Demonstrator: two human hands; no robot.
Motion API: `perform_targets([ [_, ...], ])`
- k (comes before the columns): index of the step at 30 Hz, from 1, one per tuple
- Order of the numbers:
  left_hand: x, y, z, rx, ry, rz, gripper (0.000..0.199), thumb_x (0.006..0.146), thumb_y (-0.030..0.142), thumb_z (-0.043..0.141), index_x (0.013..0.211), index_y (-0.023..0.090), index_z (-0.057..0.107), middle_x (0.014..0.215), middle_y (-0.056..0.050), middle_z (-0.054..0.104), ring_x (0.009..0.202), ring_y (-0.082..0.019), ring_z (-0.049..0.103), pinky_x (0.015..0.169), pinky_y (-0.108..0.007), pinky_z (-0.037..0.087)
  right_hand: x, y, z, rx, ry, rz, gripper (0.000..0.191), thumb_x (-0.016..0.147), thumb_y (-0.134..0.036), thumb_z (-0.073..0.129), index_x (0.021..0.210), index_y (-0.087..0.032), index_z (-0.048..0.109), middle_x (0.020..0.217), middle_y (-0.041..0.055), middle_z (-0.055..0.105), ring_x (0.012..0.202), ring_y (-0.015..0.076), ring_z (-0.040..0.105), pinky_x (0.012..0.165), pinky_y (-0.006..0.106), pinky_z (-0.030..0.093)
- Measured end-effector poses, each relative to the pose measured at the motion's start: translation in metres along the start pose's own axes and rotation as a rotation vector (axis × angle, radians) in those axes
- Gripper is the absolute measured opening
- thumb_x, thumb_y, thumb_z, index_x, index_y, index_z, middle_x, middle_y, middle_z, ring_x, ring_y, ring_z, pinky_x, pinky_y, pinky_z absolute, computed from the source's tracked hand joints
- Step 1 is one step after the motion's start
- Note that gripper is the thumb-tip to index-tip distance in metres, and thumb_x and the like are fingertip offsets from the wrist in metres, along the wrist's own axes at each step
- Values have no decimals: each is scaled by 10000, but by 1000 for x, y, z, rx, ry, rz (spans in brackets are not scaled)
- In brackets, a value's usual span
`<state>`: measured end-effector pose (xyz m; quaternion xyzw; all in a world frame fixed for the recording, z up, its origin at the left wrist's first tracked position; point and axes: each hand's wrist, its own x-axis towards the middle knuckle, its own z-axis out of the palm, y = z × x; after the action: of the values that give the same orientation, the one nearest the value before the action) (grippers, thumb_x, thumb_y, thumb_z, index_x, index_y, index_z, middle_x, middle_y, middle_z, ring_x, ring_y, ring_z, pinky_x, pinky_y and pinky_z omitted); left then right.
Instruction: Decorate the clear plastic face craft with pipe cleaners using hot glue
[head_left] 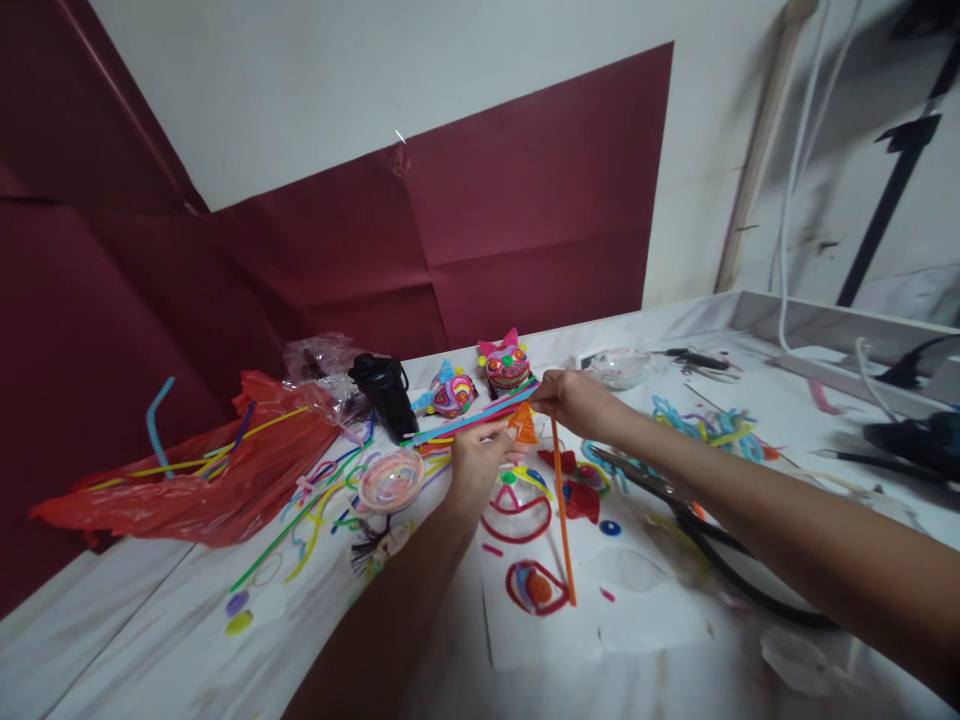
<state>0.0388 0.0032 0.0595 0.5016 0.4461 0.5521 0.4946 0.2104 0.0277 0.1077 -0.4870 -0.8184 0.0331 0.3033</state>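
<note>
A: Surface and room, please.
B: White table (176, 640), grey streaks. Pale wall (300, 90) behind, partly covered by creased dark red sheeting (540, 200). At right, a black stand (892, 205) and a hanging white cord (787, 200).
A: Hands?
B: Left hand (480, 458): thumb and fingers pinch a small orange piece (524, 425) above the table. Right hand (577, 398): fingertips closed on the upper end of an orange strip (559, 510), which hangs toward the paper. Cannot tell whether piece and strip are joined.
A: Directly beneath?
B: White sheet (540, 645), carrying a red-outlined eye shape (538, 588) beside the strip's lower end. Scissors (646, 483) lie near the right forearm.
A: Far side?
B: Near the sheeting: a pink-eared figure (508, 365), a blue-topped figure (454, 393) just left of it, then a black case (384, 398).
A: Left end?
B: Red plastic bag (225, 490), crumpled, coloured strips across it. A shallow bowl (390, 482) sits between bag and left hand.
</note>
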Motion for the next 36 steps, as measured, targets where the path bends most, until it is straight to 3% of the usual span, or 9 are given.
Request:
perform_targets([
  [4,-1,-2,4,27,6,30,273,699,283,740,884,83,724,567,-53,698,547,-172,688,561,-261,550,-4,-6,-4,33,41,70,200,786,-138,588,751,-214,769,798,64,740,748,195,668,669,269,428],
  [10,-2,-4,5,50,25,15,291,711,280,733,926,85,715,610,-70,718,544,-166,685,525,-241,521,-7,-6,-1,258,24,190,166,783,-198,617,768,-199,782,570,20,667,521,145,560,552,267,393],
  [20,-10,8,11,-17,30,-22,250,695,205,738,901,65,716,551,-42,681,531,-168,683,615,-295,588,-11,1,5,461,-12,252,185,769,-274,632,788,-155,772,461,-13,560,430,101,464,456,236,338],
  [26,-11,3,9,32,-49,105,345,749,198,668,1087,141,705,617,4,669,551,-145,676,615,-293,602,-12,-1,8,538,-5,295,203,746,-325,655,732,-143,744,437,-26,525,394,79,401,414,225,290],
  [32,-10,-5,4,142,-54,242,304,792,238,627,1075,191,727,851,-37,687,590,-128,663,616,-276,591,-13,-1,12,662,5,326,246,723,-368,661,607,-151,662,409,-33,481,367,62,344,382,221,242],
  [36,-10,-9,2,206,-64,325,301,816,233,600,1089,205,723,823,-20,625,623,-119,650,600,-243,565,-15,0,13,743,0,316,264,703,-396,672,617,-147,672,399,-39,470,358,51,322,372,214,223],
])
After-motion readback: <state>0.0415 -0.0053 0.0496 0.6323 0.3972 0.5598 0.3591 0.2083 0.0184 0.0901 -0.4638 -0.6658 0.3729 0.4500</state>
